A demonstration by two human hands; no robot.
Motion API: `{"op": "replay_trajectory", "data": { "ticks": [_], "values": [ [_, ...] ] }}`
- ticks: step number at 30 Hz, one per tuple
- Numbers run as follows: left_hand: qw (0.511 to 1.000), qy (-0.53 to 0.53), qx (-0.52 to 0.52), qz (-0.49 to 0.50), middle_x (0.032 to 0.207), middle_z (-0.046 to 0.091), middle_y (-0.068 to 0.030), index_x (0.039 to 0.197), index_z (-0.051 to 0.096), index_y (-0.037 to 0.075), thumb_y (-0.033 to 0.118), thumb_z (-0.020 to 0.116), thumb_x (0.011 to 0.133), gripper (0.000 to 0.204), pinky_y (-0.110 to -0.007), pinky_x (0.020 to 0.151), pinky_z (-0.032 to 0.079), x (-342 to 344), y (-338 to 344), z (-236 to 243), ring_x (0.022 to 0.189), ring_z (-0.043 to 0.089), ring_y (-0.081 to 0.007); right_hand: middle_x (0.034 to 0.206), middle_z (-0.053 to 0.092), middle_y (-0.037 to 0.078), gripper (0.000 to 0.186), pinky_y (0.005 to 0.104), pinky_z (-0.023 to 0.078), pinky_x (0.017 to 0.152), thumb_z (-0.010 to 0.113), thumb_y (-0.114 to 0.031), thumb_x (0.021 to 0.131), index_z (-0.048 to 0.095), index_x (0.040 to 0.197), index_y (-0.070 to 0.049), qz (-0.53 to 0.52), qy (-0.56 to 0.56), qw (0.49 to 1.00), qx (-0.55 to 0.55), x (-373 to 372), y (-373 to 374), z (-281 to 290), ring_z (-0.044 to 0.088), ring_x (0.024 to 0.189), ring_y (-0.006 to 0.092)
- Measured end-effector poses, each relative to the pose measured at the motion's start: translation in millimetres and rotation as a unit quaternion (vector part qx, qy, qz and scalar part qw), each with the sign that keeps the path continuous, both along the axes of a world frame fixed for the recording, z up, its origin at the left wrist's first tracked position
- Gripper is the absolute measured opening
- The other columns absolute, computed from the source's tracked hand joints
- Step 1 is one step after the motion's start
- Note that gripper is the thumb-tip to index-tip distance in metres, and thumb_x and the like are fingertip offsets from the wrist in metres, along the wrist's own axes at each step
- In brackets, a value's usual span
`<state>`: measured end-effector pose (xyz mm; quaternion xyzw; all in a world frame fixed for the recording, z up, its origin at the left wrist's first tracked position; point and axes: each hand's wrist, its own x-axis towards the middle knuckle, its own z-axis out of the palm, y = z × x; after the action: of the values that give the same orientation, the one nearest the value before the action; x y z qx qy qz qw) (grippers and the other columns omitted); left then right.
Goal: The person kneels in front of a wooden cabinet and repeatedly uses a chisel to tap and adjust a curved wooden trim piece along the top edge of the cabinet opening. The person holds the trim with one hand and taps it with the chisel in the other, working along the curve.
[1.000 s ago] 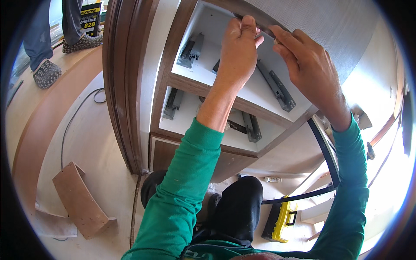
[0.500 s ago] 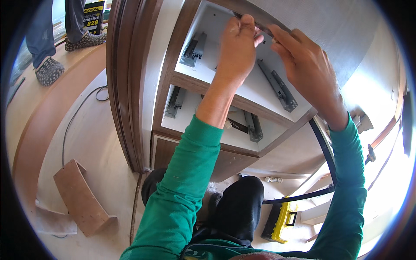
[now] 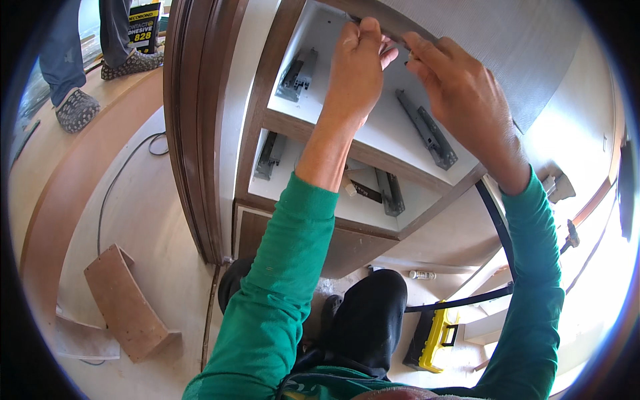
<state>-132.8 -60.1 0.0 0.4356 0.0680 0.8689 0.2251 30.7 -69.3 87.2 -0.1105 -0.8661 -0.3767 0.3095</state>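
Both hands are raised to the top front edge of a brown-trimmed cabinet (image 3: 288, 125) with two open compartments. My left hand (image 3: 359, 75) is closed in a pinch just under that edge; what its fingertips hold is hidden. Close by on the right, my right hand (image 3: 468, 93) is also closed, thumb and fingers together around something I cannot make out. Inside the upper compartment, grey metal drawer slides lie along the left side (image 3: 298, 77) and the right side (image 3: 430, 137). The lower compartment has similar slides (image 3: 391, 193) and a dark flat strip (image 3: 367, 191).
A dark curved strip (image 3: 495, 213) arches right of the cabinet. Below it sits a yellow-and-black toolbox (image 3: 437, 340), with a small white tube (image 3: 422, 275) nearby. At left are a wooden bracket-shaped piece (image 3: 127, 300), a cable (image 3: 101, 207) and another person's patterned shoes (image 3: 78, 111).
Both of my hands have shifted slightly left along the cabinet's top edge. Their closed grips look the same, and the slides have not moved.
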Motion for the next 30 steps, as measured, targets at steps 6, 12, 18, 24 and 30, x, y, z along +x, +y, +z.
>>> {"op": "replay_trajectory", "data": {
  "ticks": [6,12,18,24,30],
  "values": [
    [1.000,0.002,-0.018,0.006,0.126,0.055,-0.0218,0.126,0.048,-0.013,0.040,0.050,0.118,0.054,-0.044,0.122,0.052,-4.0,-1.7,1.4,0.126,0.064,-0.0311,0.102,0.072,0.014,0.034,0.0492,0.062,0.069,0.068,-0.021,0.106,0.067,0.140,-0.018,-0.003,-0.004,1.000,0.013,-5.5,4.5,-1.7,0.076,0.083,0.0393],
    [1.000,-0.001,-0.020,0.009,0.123,0.057,-0.0189,0.128,0.047,-0.012,0.040,0.051,0.117,0.053,-0.044,0.123,0.052,-6.7,-2.2,0.6,0.126,0.064,-0.0303,0.101,0.072,0.014,0.034,0.0481,0.062,0.069,0.068,-0.023,0.107,0.067,0.140,-0.019,-0.007,-0.003,1.000,0.014,-6.0,2.7,-2.4,0.076,0.083,0.0382],
    [1.000,-0.008,-0.005,0.003,0.121,0.057,-0.0178,0.128,0.048,-0.011,0.036,0.052,0.117,0.049,-0.047,0.123,0.051,-6.7,-2.3,-0.1,0.126,0.063,-0.0296,0.101,0.072,0.013,0.033,0.0476,0.062,0.069,0.068,-0.023,0.107,0.068,0.140,-0.018,0.005,0.001,1.000,0.021,-9.6,3.3,-3.6,0.076,0.083,0.0374],
    [1.000,0.001,-0.006,-0.002,0.118,0.058,-0.0169,0.125,0.050,-0.008,0.033,0.051,0.118,0.042,-0.047,0.123,0.051,-9.2,-6.2,1.0,0.122,0.064,-0.0280,0.102,0.073,0.014,0.032,0.0468,0.063,0.070,0.068,-0.023,0.107,0.069,0.138,-0.017,0.008,0.005,1.000,0.018,-10.5,6.7,-6.3,0.076,0.083,0.0372],
    [1.000,-0.016,0.002,0.013,0.117,0.061,-0.0169,0.120,0.053,-0.007,0.033,0.050,0.118,0.041,-0.048,0.123,0.052,-12.1,-1.7,1.7,0.119,0.066,-0.0284,0.101,0.073,0.014,0.032,0.0481,0.063,0.070,0.068,-0.023,0.107,0.068,0.138,-0.017,0.041,0.004,0.998,0.047,-12.6,7.5,-3.2,0.077,0.083,0.0363]
  ]
}}
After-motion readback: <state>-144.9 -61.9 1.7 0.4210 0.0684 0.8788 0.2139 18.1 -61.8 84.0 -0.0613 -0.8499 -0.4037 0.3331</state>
